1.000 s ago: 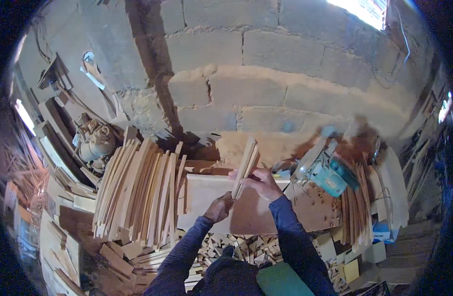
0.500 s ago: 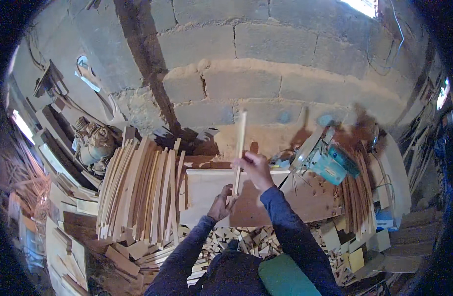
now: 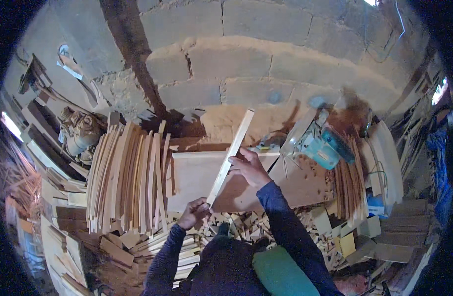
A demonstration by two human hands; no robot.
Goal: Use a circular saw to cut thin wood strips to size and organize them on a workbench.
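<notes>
"What's lying leftmost?"
"Strips (image 3: 130, 177) are covering the left edge of the bench (image 3: 194, 172)."
"Next?"
"Near the front edge, the left hand (image 3: 194, 213) is gripping a wooden stick (image 3: 237, 142), which is slanting over the bench."
"Then?"
"The right hand (image 3: 251, 169) is clamping its middle."

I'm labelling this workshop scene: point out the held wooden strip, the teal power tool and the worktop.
Wooden strip (image 3: 235, 146): head view, its long face, just above mid-length.
Teal power tool (image 3: 320, 152): head view, its teal housing.
Worktop (image 3: 193, 175): head view, bare surface toward its left end.
</notes>
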